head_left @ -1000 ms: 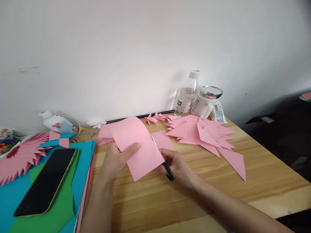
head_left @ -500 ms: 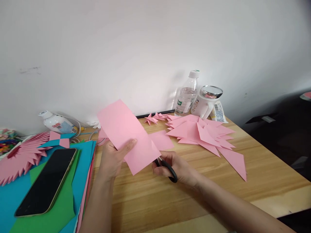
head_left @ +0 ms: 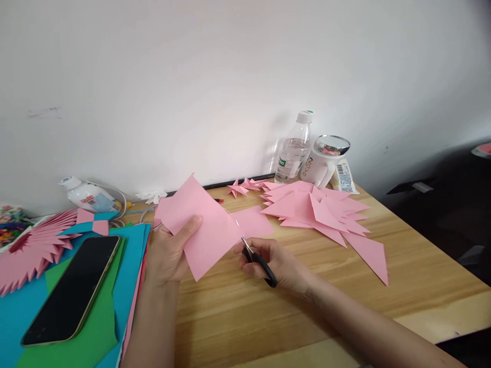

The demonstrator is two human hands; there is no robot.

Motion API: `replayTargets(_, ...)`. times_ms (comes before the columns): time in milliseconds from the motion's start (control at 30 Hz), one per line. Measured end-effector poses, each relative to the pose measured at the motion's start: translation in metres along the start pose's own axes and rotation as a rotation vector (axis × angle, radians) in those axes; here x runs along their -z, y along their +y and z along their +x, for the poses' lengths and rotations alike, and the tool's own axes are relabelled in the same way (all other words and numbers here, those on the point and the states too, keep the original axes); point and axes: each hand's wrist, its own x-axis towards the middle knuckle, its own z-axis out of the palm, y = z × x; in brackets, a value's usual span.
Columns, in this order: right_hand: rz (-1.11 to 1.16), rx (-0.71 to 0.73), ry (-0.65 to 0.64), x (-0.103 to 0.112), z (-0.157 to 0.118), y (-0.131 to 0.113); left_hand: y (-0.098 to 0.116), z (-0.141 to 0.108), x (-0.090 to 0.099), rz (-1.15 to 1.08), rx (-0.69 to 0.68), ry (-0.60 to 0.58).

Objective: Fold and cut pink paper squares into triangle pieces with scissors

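Observation:
Above the wooden table [head_left: 238,317], my left hand [head_left: 171,253] pinches a pink paper sheet [head_left: 207,230], its thumb on the front face. My right hand [head_left: 272,260] is closed round the black handles of the scissors [head_left: 259,263]. The metal blades point up and left at the sheet's right corner. Another flat pink piece [head_left: 256,222] lies on the table behind the scissors. Right of it spreads a pile of pointed pink paper pieces [head_left: 295,207], with a pink triangle [head_left: 370,255] at its lower right.
A phone [head_left: 72,289] rests on green and blue paper at the left, near a pleated pink fan [head_left: 34,250] and a white bottle [head_left: 90,194]. Along the wall stand a water bottle [head_left: 293,153] and a white mug [head_left: 320,163]. Small pink stars [head_left: 238,189] lie beside them.
The sheet in my left hand has tilted and its top edge has come down. The scissors' blades now show beside its right corner. Both hands have shifted slightly left.

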Motion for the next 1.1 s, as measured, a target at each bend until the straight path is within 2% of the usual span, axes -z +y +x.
replayTargets(100, -0.010, 0.013, 0.000, -0.001, 0.000, -0.001, 0.001, 0.001, 0.000, -0.005, 0.015, -0.012)
replayTargets(200, -0.045, 0.033, 0.011, -0.002, -0.001, -0.006, -0.004, 0.002, 0.001, 0.016, 0.041, -0.135)
replayTargets(267, -0.056, 0.027, 0.020, -0.003, -0.001, -0.009, -0.006, 0.003, 0.001, 0.021, 0.050, -0.177)
replayTargets(400, -0.037, -0.001, 0.031, -0.004, -0.001, -0.011, -0.007, 0.002, 0.002, 0.026, 0.070, -0.156)
replayTargets(533, 0.029, 0.010, 0.042, -0.005, 0.000, -0.011, -0.006, 0.000, 0.002, 0.100, 0.130, -0.209)
replayTargets(833, 0.100, -0.002, 0.052, -0.005, -0.001, -0.011, -0.007, -0.002, 0.001, 0.192, 0.096, -0.285)
replayTargets(1100, 0.080, -0.010, 0.066, -0.005, -0.001, -0.010, -0.006, -0.004, -0.002, 0.191, 0.076, -0.258)
